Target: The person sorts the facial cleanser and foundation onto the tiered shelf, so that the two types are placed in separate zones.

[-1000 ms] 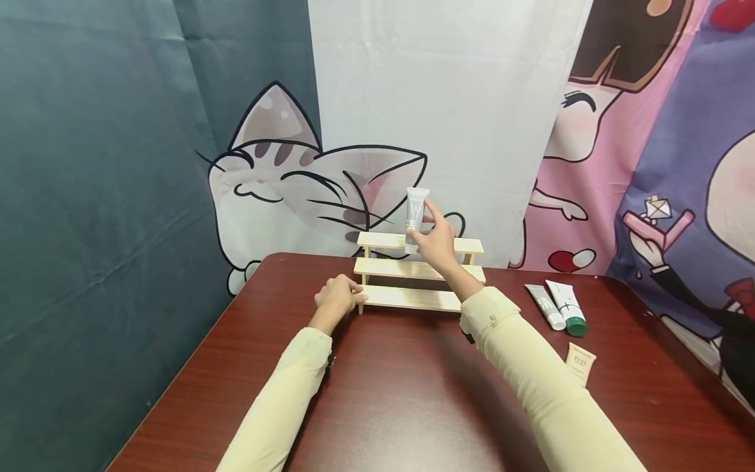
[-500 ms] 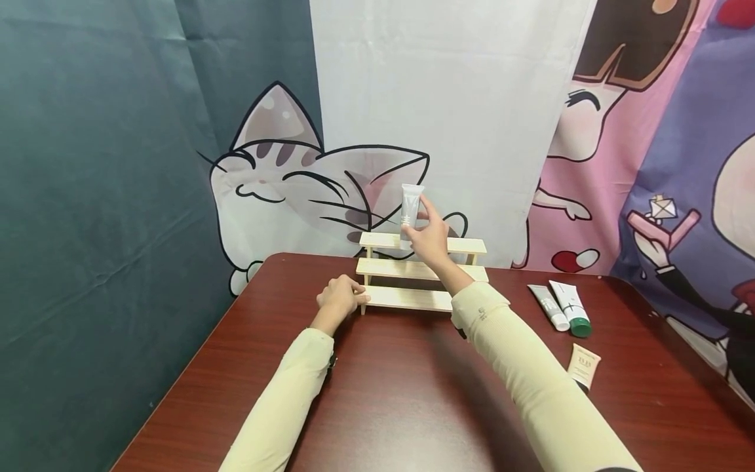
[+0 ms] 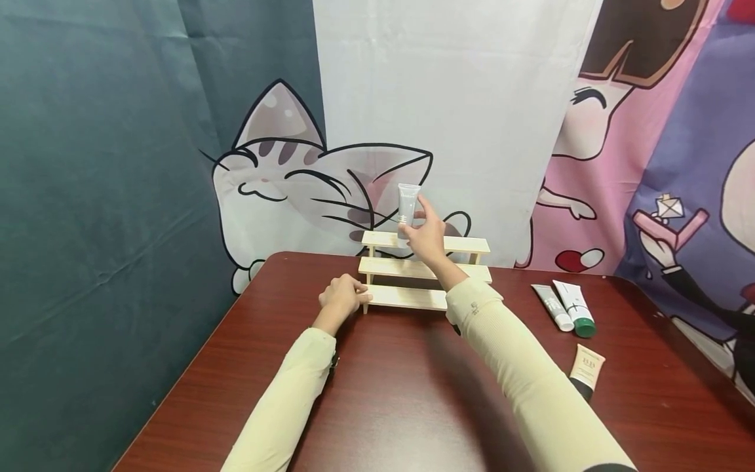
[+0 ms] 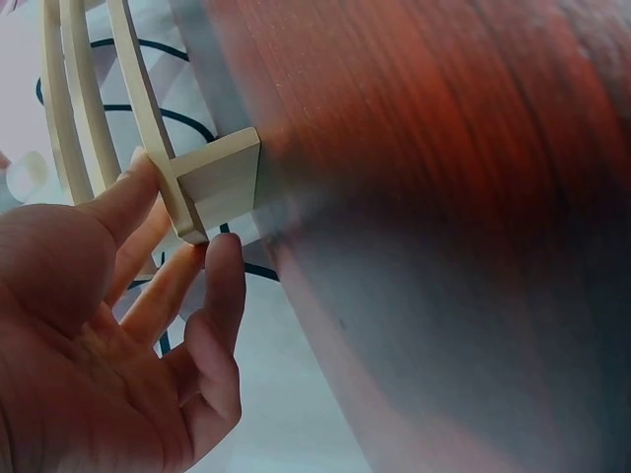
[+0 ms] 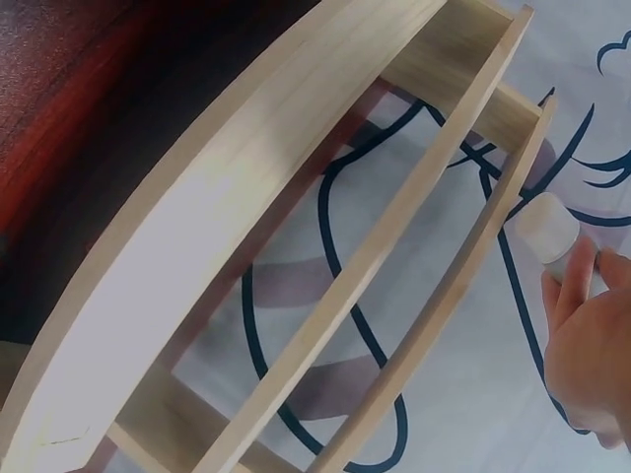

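Note:
A small three-tier wooden display rack (image 3: 383, 265) stands at the back of the table. My left hand (image 3: 342, 298) grips the left end of its lowest tier; the left wrist view has the thumb on one face of the board (image 4: 145, 89) and fingers at its end. Over the top tier, my right hand (image 3: 429, 239) holds a grey squeeze tube (image 3: 407, 203) upright between thumb and fingers, cap down. From the right wrist, the tube's white cap (image 5: 547, 227) shows just beyond the top tier's edge, with much of the tube hidden or out of frame.
At the right of the brown table (image 3: 383, 393) lie another grey tube (image 3: 551, 307) and a white tube with a green cap (image 3: 573, 303), side by side. Nearer is a beige tube (image 3: 588, 364) with a dark cap. A printed cloth backdrop (image 3: 483, 131) hangs behind the rack.
My right hand has shifted slightly left along the top tier with the grey tube. The left hand keeps its hold on the rack. More of the beige tube shows.

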### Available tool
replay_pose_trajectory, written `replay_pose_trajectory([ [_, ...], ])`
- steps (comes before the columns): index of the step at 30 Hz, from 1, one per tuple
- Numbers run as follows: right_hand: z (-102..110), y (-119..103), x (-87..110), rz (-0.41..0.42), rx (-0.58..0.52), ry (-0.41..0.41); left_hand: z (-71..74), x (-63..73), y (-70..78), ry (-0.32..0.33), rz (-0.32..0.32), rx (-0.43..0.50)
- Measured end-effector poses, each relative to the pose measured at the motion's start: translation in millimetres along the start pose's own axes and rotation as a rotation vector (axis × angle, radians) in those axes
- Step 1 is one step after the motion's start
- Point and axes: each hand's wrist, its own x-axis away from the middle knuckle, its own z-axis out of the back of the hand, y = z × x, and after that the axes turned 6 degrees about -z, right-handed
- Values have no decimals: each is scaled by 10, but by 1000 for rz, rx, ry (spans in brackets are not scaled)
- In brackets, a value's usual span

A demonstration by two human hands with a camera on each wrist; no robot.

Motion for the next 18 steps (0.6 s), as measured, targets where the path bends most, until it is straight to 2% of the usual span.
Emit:
replay_pose_trajectory([
  [9,-51,79,-13,-22,-12,-11,-64,32,-26,10,-7,-7],
  [18,-128,34,-96,-7,-16,-23,-16,24,-27,26,-15,10],
])
